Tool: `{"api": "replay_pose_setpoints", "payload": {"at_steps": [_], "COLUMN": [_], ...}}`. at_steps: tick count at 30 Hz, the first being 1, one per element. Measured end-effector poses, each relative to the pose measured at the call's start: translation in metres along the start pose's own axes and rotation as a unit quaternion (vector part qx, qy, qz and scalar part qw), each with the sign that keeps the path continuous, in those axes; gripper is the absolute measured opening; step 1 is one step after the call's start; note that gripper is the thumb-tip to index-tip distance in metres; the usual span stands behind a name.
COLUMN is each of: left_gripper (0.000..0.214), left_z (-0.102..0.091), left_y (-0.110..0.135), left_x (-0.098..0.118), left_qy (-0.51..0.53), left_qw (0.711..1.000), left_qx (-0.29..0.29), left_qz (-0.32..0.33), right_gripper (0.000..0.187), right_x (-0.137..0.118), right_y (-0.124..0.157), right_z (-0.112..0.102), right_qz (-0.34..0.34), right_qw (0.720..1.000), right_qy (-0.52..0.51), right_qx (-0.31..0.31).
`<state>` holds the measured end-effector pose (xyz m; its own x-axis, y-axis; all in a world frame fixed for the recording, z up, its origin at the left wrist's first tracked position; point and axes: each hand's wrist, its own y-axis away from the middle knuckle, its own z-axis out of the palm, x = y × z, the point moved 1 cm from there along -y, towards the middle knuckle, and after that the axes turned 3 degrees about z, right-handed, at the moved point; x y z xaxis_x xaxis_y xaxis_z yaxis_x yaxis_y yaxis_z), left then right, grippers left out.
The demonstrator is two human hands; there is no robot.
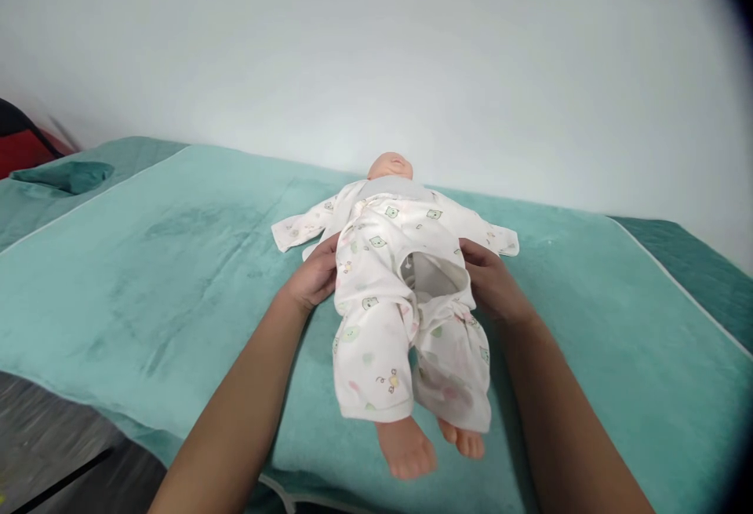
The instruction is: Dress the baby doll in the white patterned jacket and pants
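Observation:
A baby doll (391, 165) lies on its back on a teal towel (176, 263), head toward the wall, bare feet toward me. It wears a white printed romper (376, 278) whose front gapes at the belly. My left hand (314, 275) presses against the doll's side at the waist, fingers curled onto the romper cloth. On the other side, my right hand (491, 282) grips the romper at the hip, fingertips tucked under the fabric.
The towel covers a padded table (694, 263) with a darker green cover along a white wall. A folded green cloth (62, 176) lies at the far left beside a red and black object (20, 145). The table's near edge drops to a dark floor (52, 451).

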<state>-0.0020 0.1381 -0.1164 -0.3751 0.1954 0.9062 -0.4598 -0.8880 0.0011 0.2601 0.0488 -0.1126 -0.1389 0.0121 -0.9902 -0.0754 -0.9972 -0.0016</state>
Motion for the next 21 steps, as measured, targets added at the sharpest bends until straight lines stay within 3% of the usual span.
{"api": "replay_pose_setpoints", "payload": {"at_steps": [7,14,21], "left_gripper": [0.032,0.035,0.035], "left_z": [0.006,0.009,0.011], "left_y": [0.002,0.0,0.0], "left_x": [0.005,0.005,0.002], "left_qy": [-0.018,-0.032,-0.045], "left_qw": [0.999,0.998,0.997], "left_qx": [0.01,0.001,0.028], "left_qz": [-0.036,-0.055,-0.054], "right_gripper": [0.034,0.039,0.04], "right_x": [0.006,0.013,0.013], "right_y": [-0.002,-0.006,-0.009], "right_z": [0.009,0.008,0.01], "right_qz": [0.036,0.059,0.072], "right_qw": [0.993,0.992,0.992], "right_qy": [-0.106,-0.1,-0.097], "right_qx": [-0.038,-0.052,-0.047]}}
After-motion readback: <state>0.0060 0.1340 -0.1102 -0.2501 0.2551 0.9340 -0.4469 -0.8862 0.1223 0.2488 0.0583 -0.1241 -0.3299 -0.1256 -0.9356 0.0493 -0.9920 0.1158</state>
